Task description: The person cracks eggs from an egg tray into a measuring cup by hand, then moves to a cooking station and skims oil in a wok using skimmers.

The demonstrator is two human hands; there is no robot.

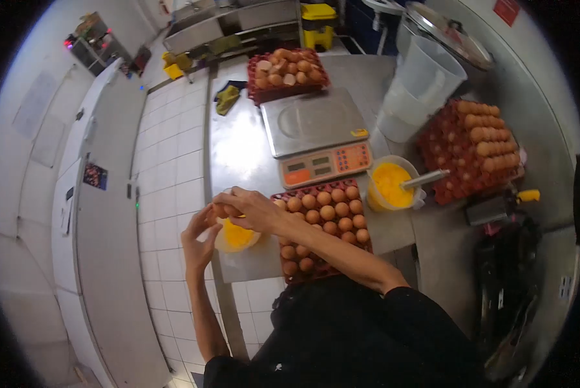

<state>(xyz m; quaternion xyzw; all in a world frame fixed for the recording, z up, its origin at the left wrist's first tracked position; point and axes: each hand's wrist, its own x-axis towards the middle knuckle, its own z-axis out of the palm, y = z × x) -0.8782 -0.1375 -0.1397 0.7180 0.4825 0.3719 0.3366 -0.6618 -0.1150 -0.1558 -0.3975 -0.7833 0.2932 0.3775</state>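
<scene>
An egg is held between my two hands, above a pale container of yellow liquid egg. My left hand has its fingertips against the egg from the left, with the thumb low. My right hand reaches across from the right, its fingers curled over the egg. The fingers partly hide the shell, and I cannot tell whether it is cracked. Right of my hands lies a red egg tray with many brown eggs, partly under my right forearm.
Beyond the tray stands an orange-fronted scale. To its right are a tub of yellow egg with a metal-handled tool and tall clear containers. Another tray holds eggs; shells fill a back tray.
</scene>
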